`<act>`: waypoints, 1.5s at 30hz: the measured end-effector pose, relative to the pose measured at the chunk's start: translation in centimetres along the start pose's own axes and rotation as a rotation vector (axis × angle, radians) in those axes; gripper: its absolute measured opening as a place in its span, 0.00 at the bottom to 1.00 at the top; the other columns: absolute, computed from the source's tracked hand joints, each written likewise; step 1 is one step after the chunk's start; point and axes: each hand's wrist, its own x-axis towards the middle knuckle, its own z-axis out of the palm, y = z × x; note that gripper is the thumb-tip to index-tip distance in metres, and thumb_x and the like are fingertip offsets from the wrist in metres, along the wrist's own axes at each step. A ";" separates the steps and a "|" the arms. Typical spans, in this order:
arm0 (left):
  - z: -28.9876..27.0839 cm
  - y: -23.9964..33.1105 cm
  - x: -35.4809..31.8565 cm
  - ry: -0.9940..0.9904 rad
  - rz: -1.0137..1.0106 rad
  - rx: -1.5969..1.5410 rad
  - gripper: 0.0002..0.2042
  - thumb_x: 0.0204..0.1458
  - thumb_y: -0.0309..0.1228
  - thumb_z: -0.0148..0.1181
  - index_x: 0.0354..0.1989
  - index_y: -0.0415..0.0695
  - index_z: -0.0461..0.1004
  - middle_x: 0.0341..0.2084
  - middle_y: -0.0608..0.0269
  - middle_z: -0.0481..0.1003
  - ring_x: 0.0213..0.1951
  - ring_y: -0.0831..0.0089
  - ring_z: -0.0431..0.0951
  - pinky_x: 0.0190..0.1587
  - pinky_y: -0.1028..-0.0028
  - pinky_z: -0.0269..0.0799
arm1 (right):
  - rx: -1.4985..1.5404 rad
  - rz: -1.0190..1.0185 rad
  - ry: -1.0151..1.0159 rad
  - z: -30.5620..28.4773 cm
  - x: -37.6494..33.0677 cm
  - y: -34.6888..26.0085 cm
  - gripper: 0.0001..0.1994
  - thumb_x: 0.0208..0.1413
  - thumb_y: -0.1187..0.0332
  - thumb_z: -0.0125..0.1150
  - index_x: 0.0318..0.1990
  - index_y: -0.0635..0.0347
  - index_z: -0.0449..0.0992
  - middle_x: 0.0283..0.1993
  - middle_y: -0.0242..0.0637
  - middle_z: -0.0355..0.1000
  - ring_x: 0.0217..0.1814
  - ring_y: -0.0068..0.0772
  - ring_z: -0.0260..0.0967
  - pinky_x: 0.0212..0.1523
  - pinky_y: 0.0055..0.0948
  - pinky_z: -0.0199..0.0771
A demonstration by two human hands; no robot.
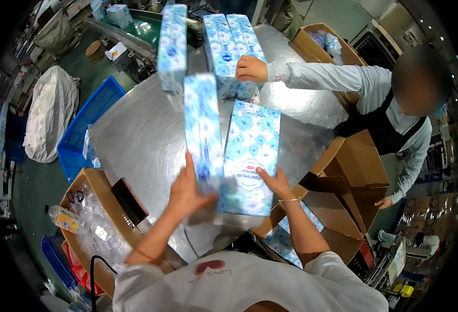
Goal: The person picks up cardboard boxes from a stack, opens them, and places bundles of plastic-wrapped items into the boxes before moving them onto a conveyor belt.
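Observation:
Two long packs with blue-and-white floral print are in front of me above the metal table [135,125]. My left hand [184,188] grips the near end of the left floral pack [203,125], which is narrow and slightly blurred. On the right, my right hand [276,184] holds the wider floral pack [252,138] by its right edge, thumb on the top face. The two packs lie nearly side by side, tilted a little apart. Fingers beneath them are hidden. Further off, several similar packs [221,47] stand at the table's far side, with a co-worker's hand [252,69] touching one.
An open carton [338,208] with floral packs inside sits at the near right, close to the co-worker [379,93]. At the near left is a carton [73,239] of clear plastic wrap. A blue crate [78,138] and a white sack [49,114] stand further left.

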 end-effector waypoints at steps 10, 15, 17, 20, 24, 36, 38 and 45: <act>4.9 0.3 -5.7 -0.354 -0.423 -1.062 0.23 0.53 0.47 0.48 0.43 0.35 0.67 0.32 0.57 0.73 0.31 0.71 0.75 0.31 0.74 0.72 | -0.866 -0.926 -0.160 3.9 -4.9 -15.7 0.17 0.46 0.57 0.61 0.39 0.57 0.68 0.48 0.45 0.62 0.48 0.31 0.62 0.40 0.23 0.62; 1.4 -8.9 -3.1 0.373 -0.353 -0.681 0.21 0.57 0.46 0.40 0.26 0.40 0.70 0.16 0.64 0.70 0.21 0.77 0.68 0.26 0.78 0.63 | -0.249 -0.691 0.051 -1.2 -2.8 -11.9 0.28 0.45 0.58 0.63 0.51 0.62 0.63 0.48 0.50 0.62 0.46 0.40 0.62 0.44 0.34 0.64; -2.1 -14.3 -0.2 0.731 -0.397 -0.991 0.19 0.56 0.44 0.41 0.25 0.43 0.70 0.14 0.67 0.65 0.22 0.80 0.66 0.25 0.79 0.58 | -0.211 -0.478 0.259 -4.2 -4.1 -9.4 0.30 0.45 0.58 0.63 0.53 0.62 0.61 0.46 0.48 0.63 0.44 0.36 0.63 0.41 0.32 0.66; -5.9 -14.4 6.6 0.521 -0.306 -1.054 0.18 0.55 0.46 0.45 0.35 0.41 0.71 0.26 0.64 0.71 0.30 0.78 0.69 0.33 0.79 0.64 | 0.079 -0.050 0.108 -4.8 -7.4 -5.0 0.33 0.45 0.56 0.63 0.56 0.61 0.58 0.44 0.45 0.64 0.38 0.32 0.65 0.35 0.28 0.70; -5.4 -12.1 12.7 -0.050 -0.241 -1.256 0.21 0.53 0.47 0.49 0.45 0.40 0.68 0.34 0.61 0.71 0.36 0.75 0.71 0.41 0.76 0.67 | 0.537 0.239 -0.146 -1.7 -11.4 -3.2 0.42 0.46 0.54 0.62 0.63 0.51 0.41 0.47 0.45 0.63 0.29 0.30 0.67 0.24 0.26 0.76; 1.0 -10.8 0.0 0.030 -0.290 -1.182 0.19 0.51 0.41 0.47 0.40 0.36 0.66 0.39 0.54 0.70 0.36 0.65 0.73 0.39 0.69 0.70 | 0.655 -0.168 -0.016 -4.0 -15.4 1.8 0.36 0.47 0.56 0.60 0.59 0.62 0.50 0.55 0.45 0.59 0.56 0.36 0.57 0.53 0.30 0.59; 2.9 -12.8 -0.8 0.065 -0.373 -1.195 0.14 0.50 0.39 0.48 0.33 0.38 0.69 0.34 0.56 0.70 0.34 0.67 0.71 0.39 0.73 0.68 | 0.601 -0.104 -0.004 -5.8 -14.9 1.4 0.34 0.47 0.56 0.60 0.59 0.61 0.52 0.54 0.45 0.60 0.55 0.36 0.58 0.52 0.30 0.60; 0.8 -7.3 1.2 0.121 -0.210 -1.090 0.24 0.51 0.43 0.51 0.52 0.38 0.60 0.41 0.59 0.67 0.41 0.71 0.69 0.42 0.75 0.66 | 0.465 -0.098 -0.005 -5.5 -13.9 -0.6 0.34 0.50 0.56 0.58 0.60 0.63 0.52 0.54 0.47 0.60 0.54 0.36 0.59 0.52 0.30 0.60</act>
